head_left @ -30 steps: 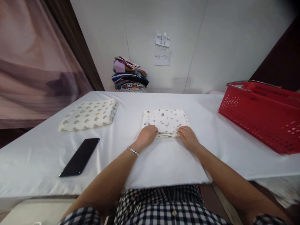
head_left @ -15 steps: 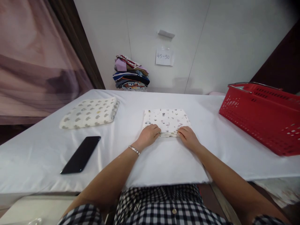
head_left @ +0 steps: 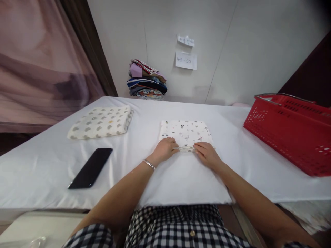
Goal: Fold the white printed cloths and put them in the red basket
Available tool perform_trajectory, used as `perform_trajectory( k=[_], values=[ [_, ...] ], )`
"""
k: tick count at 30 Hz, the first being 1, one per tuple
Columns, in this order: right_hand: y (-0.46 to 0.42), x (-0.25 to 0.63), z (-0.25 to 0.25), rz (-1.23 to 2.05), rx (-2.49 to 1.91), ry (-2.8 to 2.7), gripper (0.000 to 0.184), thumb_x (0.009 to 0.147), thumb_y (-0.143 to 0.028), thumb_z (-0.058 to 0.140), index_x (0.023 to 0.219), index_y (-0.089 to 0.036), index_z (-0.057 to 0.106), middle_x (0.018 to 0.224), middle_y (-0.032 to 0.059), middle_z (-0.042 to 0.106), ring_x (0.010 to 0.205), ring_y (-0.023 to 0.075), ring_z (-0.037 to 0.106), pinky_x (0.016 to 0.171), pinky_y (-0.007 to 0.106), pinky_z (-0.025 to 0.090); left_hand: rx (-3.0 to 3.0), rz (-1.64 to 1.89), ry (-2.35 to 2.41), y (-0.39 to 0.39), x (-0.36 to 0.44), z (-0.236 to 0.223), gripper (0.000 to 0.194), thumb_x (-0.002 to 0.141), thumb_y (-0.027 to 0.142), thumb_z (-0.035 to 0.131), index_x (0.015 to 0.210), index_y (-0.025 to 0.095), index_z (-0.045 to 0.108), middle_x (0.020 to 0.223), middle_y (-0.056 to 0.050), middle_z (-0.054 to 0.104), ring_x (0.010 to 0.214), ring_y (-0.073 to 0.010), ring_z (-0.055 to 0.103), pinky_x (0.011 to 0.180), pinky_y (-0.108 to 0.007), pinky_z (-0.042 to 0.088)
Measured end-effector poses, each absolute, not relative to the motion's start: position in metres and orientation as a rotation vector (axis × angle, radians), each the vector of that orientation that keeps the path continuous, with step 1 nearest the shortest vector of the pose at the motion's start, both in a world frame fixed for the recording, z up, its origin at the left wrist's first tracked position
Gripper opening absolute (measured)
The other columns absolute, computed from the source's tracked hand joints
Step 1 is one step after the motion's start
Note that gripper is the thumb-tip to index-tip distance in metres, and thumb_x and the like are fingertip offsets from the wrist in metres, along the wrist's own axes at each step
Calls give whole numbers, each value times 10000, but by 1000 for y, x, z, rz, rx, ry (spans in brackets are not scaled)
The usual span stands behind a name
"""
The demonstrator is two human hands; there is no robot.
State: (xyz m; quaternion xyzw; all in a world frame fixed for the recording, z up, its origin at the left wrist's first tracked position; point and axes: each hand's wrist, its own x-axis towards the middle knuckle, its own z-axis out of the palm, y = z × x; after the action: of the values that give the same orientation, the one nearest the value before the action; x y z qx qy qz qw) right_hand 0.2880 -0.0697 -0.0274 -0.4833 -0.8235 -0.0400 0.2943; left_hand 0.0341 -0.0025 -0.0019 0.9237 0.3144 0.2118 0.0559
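A folded white cloth with small printed figures (head_left: 184, 132) lies flat on the white-covered table in front of me. My left hand (head_left: 167, 148) grips its near left edge, thumb below and fingers on top. At the near right edge, my right hand (head_left: 207, 153) pinches the layered fold, with its fingers over the upper face. Several layers show along the near edge between my hands. The undersides of both grips are hidden.
Left on the table (head_left: 144, 127) lies another folded cloth with grey mouse-head prints (head_left: 103, 123), and nearer me a black phone (head_left: 90, 168). A red basket (head_left: 289, 131) stands at the right. Behind the table rises a stack of folded clothes (head_left: 147, 81) by the wall.
My right hand has shifted slightly left along the cloth's near edge. The cloth stays in place, and the view has turned a little.
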Motion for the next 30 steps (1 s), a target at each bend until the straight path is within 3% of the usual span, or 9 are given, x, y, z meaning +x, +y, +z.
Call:
perform_trajectory(
  k=[5,10,12,15,19,24,30],
  values=[
    [-71,288,-29,-31,-1316,-2151,293,902,-265,422,1092,-254,644,1113,73,639,1030,222,571,899,445,446,2822,807,943,-3,34,-7,257,888,368,472,1026,228,638,1101,-65,608,1026,-206,527,858,-372,428],
    [-63,282,-9,94,-1408,-2091,265,890,-303,447,993,-251,686,1072,63,656,995,218,595,881,411,475,2861,630,950,-4,36,-13,268,878,357,500,1098,244,601,1203,-50,594,1117,-216,510,914,-400,414],
    [-53,275,4,71,-1411,-2078,285,903,-323,428,1032,-244,670,1143,70,629,1072,225,563,918,413,456,2862,594,967,-5,36,-13,260,874,328,510,1103,241,597,1210,-50,595,1124,-216,515,923,-401,416],
    [-39,261,11,-23,-1418,-2188,370,920,-377,394,1216,-236,567,1353,83,481,1281,255,383,1024,476,339,2849,596,977,-7,35,-12,281,848,314,553,1114,234,593,1226,-63,590,1144,-228,512,939,-414,417],
    [-34,247,-11,-8,-1562,-2410,551,891,-502,408,1370,-231,403,1442,106,360,1344,275,274,1070,526,221,2799,659,927,-5,30,-9,295,846,360,553,1111,239,599,1219,-62,598,1143,-223,520,951,-411,417],
    [-42,244,-29,27,-1585,-2395,597,886,-532,405,1404,-240,349,1467,97,309,1357,265,248,1083,513,202,2686,864,1012,11,20,-13,261,907,353,434,953,217,652,1082,-62,657,1056,-188,567,915,-369,445],
    [-20,264,-3,170,-1645,-2314,474,927,-477,342,1345,-276,442,1425,71,392,1335,256,307,1063,503,265,2706,697,1256,16,17,-28,356,903,370,421,1208,227,537,1347,-89,494,1262,-243,405,1012,-491,341]
  ],
)
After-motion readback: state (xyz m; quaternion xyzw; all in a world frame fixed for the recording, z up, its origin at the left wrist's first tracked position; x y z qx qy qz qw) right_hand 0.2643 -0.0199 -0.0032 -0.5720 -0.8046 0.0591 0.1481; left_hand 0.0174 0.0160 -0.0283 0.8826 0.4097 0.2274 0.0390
